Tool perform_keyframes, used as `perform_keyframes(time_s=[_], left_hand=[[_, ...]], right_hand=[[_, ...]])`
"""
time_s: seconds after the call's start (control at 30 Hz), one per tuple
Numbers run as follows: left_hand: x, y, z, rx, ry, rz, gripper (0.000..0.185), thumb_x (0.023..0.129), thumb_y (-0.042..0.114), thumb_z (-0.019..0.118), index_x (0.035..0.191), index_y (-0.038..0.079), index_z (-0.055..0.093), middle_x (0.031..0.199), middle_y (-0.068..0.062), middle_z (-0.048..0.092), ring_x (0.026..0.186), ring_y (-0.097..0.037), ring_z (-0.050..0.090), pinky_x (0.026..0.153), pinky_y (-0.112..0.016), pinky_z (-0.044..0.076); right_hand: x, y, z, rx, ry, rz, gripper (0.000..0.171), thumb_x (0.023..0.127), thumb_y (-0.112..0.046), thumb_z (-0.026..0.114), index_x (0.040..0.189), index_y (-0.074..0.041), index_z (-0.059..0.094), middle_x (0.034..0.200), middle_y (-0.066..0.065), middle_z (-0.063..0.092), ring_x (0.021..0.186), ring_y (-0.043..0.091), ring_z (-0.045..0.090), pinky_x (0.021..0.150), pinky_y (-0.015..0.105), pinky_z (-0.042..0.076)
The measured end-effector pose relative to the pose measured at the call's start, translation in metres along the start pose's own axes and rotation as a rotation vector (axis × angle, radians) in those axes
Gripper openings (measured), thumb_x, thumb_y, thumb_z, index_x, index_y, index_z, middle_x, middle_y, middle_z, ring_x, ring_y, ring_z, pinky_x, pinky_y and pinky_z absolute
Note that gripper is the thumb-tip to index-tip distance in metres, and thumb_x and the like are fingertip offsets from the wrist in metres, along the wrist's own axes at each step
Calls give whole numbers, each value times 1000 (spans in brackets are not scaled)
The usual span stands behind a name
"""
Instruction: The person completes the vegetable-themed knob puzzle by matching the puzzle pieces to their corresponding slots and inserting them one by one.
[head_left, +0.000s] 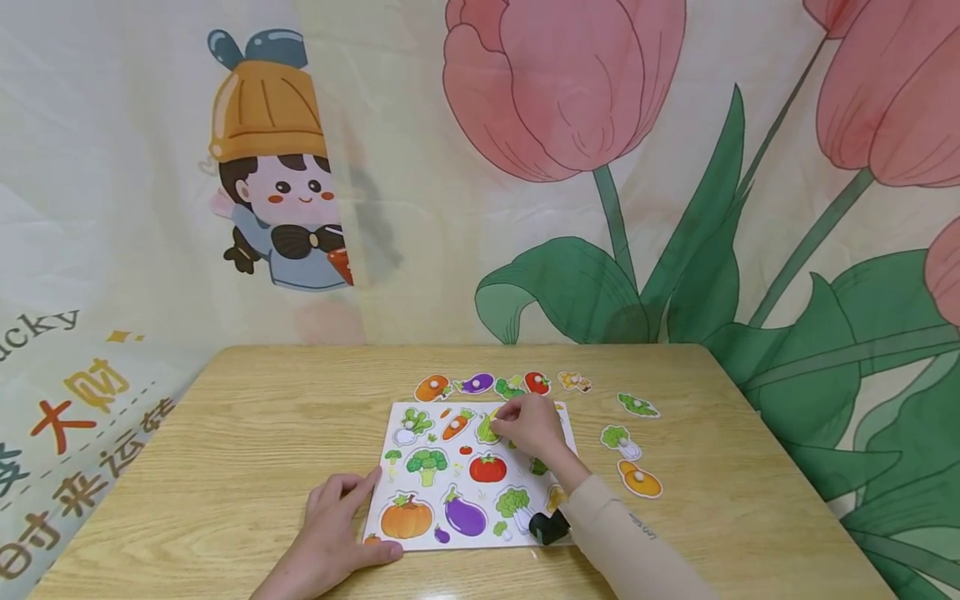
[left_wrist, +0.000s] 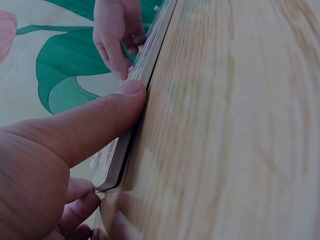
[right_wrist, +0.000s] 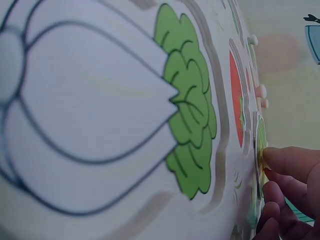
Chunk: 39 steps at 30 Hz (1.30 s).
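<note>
Nearest cam, bottom centre of head view: left hand (head_left: pixel 337 533) lying flat on the table (head_left: pixel 225 467), fingers relaxed and straight, thumb tip pressed vs. the left edge of the puzzle board (head_left: pixel 420 533); left wrist view confirms thumb (left_wrist: pixel 100 120) butted on the board's thin edge (left_wrist: pixel 132 135), nothing gripped. Right of it, lower centre-right: beige sleeve (head_left: pixel 622 542) w/ black wrist cam (head_left: pixel 549 527) over the board's lower right corner. Right hand (head_left: pixel 531 427) at frame centre, over the board's upper middle, fingers curled, pinching a yellow-green veg piece (head_left: pixel 487 429) at its slot; right wrist view shows fingertips (right_wrist: pixel 290 162) on that piece's rim (right_wrist: pixel 261 145), piece approx. level w/ board face. Board sits centre of table, bottom edge near the table's front edge. Seated pieces incl. pumpkin (head_left: pixel 407 517), eggplant (head_left: pixel 465 514), tomato (head_left: pixel 487 468), broccoli (head_left: pixel 427 463). Loose pieces: a row just above the board's top edge (orange (head_left: pixel 432 388), purple (head_left: pixel 477 383), red (head_left: pixel 537 382)), three more right of the board, apart from it (green (head_left: pixel 637 406), orange-yellow (head_left: pixel 640 480)). Open wood: wide strip left of the board, band along the far edge.
</note>
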<state>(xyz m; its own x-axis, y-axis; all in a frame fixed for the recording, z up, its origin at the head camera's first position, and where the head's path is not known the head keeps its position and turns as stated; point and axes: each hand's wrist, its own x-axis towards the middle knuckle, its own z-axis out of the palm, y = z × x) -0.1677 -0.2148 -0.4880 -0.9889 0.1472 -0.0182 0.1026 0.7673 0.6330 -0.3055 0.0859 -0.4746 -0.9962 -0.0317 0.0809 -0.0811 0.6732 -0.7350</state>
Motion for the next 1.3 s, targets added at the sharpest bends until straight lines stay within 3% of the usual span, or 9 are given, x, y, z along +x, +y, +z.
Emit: perform_keyframes(time_s=[0.57, 1.3], left_hand=[[1, 1, -1, -7, -9, -28, 120, 69, 53, 98, 163, 6, 40, 144, -17, 43, 134, -40, 29, 110, -62, 38], [0, 0, 1, 12, 2, 3, 119, 69, 54, 97, 162, 6, 42, 145, -19, 42, 134, -42, 30, 108, -64, 39]], right_hand=[[0, -1, 0, -8, -6, 25, 12, 88, -23, 87, 87, -14, 78, 76, -3, 65, 69, 15, 57, 56, 27, 46], [1, 0, -2, -15, -18, 42, 14, 88, -24, 87, 87, -14, 78, 77, -3, 65, 70, 16, 57, 57, 27, 46]])
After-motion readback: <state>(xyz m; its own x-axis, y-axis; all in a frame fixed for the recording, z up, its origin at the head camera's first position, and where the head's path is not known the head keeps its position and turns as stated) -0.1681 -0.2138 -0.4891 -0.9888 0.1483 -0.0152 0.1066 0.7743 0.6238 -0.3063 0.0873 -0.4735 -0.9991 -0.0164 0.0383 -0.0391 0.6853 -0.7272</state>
